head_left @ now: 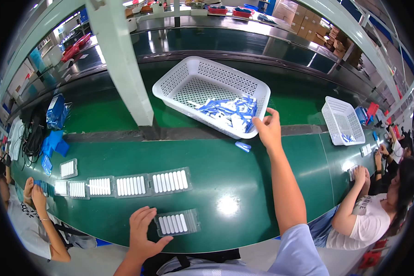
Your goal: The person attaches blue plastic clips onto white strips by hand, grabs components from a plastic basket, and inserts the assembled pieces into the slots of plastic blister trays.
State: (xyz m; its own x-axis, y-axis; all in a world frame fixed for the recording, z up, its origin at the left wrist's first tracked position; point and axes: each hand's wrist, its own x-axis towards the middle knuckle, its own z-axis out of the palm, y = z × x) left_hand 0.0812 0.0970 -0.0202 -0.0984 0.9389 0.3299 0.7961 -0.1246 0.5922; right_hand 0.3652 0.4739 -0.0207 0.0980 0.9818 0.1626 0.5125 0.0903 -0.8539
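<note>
My left hand (144,233) rests on the green table with thumb and fingers apart, beside a clear plastic tray (193,221). White sticks fill the left part of that tray, and its right slots hold none. Up and to the right, my right hand (269,131) grips the near right corner of a white perforated plastic basket (170,89), its thumb over the rim. Many small blue and white plastic pieces (232,112) lie heaped in the basket's right end. A blue piece (243,146) lies on the table below that corner.
A row of clear trays with white sticks (130,186) runs to the left. A white post (129,69) stands left of the basket. Another white basket (329,115) stands at the right. Blue packages (56,112) and black cables (32,138) lie left. People work at both sides.
</note>
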